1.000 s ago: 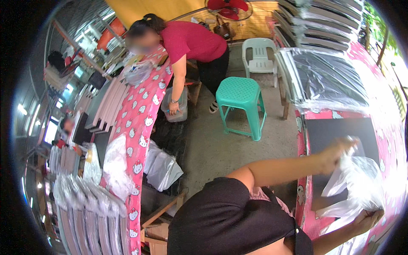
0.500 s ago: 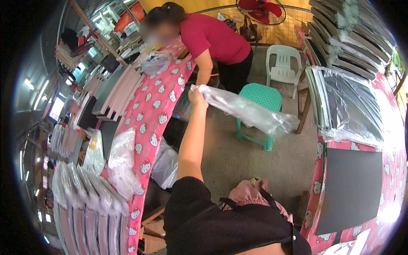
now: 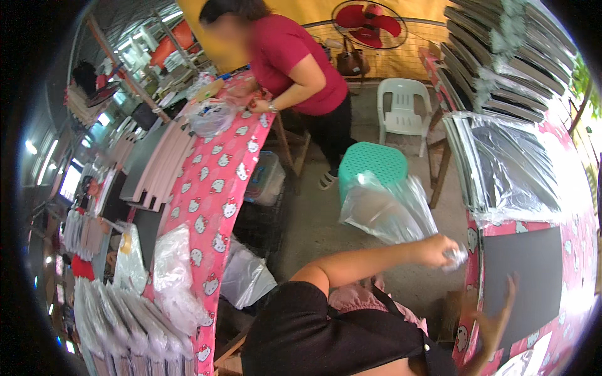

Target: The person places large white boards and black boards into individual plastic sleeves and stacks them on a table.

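The left hand point(image 3: 439, 249) grips one end of a clear plastic bag point(image 3: 389, 210), which billows out to the left above the concrete floor, in front of a green stool point(image 3: 371, 164). The right hand point(image 3: 495, 313) is spread, blurred, at the near edge of a dark flat board point(image 3: 523, 276) lying on the pink-covered table point(image 3: 583, 238) at right. Farther off, a person in a red shirt point(image 3: 295, 53) leans over the pink patterned table point(image 3: 213, 182) at left. A white plastic chair point(image 3: 404, 109) stands beyond the stool.

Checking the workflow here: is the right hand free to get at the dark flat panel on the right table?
Probably yes. The right hand hovers open at the dark panel edge, nothing between them; the left hand holds the clear plastic bag.
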### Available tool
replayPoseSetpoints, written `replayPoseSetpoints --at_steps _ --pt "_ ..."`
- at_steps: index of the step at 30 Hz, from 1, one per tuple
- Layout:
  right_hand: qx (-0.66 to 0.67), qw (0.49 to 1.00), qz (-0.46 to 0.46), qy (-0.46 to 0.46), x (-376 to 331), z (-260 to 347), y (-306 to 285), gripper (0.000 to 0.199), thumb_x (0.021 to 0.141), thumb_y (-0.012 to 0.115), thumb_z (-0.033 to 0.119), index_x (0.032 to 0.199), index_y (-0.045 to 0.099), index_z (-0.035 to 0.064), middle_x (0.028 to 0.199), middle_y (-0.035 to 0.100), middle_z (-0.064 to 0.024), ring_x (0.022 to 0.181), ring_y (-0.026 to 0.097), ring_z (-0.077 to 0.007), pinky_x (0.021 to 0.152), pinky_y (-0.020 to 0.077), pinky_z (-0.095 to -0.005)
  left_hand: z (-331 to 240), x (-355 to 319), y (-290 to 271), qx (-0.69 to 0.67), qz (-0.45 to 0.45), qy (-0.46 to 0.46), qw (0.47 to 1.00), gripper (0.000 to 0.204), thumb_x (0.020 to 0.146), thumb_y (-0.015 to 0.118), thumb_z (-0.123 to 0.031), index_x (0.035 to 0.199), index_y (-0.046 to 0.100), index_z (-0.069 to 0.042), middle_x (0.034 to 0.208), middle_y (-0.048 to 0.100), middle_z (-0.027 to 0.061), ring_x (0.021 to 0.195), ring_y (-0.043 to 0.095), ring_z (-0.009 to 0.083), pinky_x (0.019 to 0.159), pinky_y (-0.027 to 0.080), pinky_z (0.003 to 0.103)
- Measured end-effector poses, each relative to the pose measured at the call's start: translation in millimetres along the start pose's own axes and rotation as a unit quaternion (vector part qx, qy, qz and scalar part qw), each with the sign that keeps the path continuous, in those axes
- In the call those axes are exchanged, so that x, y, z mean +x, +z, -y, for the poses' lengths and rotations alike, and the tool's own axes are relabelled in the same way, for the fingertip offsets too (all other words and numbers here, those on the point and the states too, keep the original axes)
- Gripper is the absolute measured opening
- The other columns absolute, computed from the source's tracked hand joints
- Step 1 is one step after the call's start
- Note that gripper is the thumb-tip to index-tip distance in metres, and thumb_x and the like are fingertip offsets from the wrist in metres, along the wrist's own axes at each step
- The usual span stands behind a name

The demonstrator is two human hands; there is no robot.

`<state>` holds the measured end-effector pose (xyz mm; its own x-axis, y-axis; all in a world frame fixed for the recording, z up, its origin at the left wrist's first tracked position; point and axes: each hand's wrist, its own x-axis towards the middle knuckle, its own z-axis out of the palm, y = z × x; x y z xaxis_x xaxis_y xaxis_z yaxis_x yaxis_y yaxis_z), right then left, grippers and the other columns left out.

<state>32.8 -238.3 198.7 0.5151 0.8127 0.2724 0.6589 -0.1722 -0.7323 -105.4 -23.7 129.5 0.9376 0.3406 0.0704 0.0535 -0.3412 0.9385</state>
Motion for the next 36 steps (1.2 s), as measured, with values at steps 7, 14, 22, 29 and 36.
replayPoseSetpoints --at_steps 7,14,22,29,36 --pt "0.132 0.985 -0.079 0.073 16 20 86 0.005 0.072 0.054 0.002 0.076 0.055 -0.0019 0.058 0.049 -0.001 0.055 0.045 -0.0075 0.051 0.0382 -0.0237 -68 -26 -30 -0.06 -0.079 0.024 0.995 0.02 0.081 0.059 -0.025 0.081 0.055 -0.005 0.072 0.053 0.0011 0.065 0.049 0.0085 0.057 0.039 0.025" --pt "0.13 0.975 -0.148 -0.1 68 21 104 0.012 0.08 0.052 0.01 0.078 0.053 -0.0023 0.061 0.05 -0.0014 0.057 0.045 -0.0075 0.052 0.0369 -0.0224 -43 -38 -48 -0.504 -0.122 -0.001 0.855 0.023 0.081 0.059 -0.028 0.086 0.055 -0.007 0.071 0.049 -0.0054 0.064 0.045 0.0014 0.059 0.038 0.02" --pt "0.185 0.885 0.427 -0.01 37 16 114 0.011 0.068 0.066 0.008 0.076 0.062 0.0028 0.072 0.061 -0.0046 0.059 0.055 -0.0113 0.055 0.0465 -0.027 -10 -42 -132 -0.508 0.067 -0.008 0.859 0.027 0.083 0.055 -0.03 0.074 0.055 -0.005 0.074 0.053 -0.0023 0.075 0.048 0.0047 0.067 0.04 0.023" --pt "0.351 0.878 0.303 0.116 53 -7 72 0.023 0.069 0.067 0.021 0.078 0.062 0.0007 0.072 0.062 -0.0086 0.066 0.059 -0.0201 0.061 0.0488 -0.0342 23 -55 -150 -0.172 0.034 -0.026 0.984 0.016 0.08 0.057 -0.024 0.084 0.057 -0.008 0.08 0.056 0.0013 0.077 0.054 0.0126 0.071 0.045 0.029" --pt "0.617 0.743 0.244 0.085 18 -33 69 0.016 0.069 0.065 0.005 0.08 0.062 -0.0057 0.084 0.061 -0.0144 0.071 0.06 -0.019 0.065 0.0507 -0.0328 14 -27 -198 -0.203 -0.395 0.129 0.887 0.03 0.078 0.053 -0.034 0.092 0.051 -0.007 0.082 0.053 0.0063 0.069 0.053 0.0221 0.071 0.047 0.04"
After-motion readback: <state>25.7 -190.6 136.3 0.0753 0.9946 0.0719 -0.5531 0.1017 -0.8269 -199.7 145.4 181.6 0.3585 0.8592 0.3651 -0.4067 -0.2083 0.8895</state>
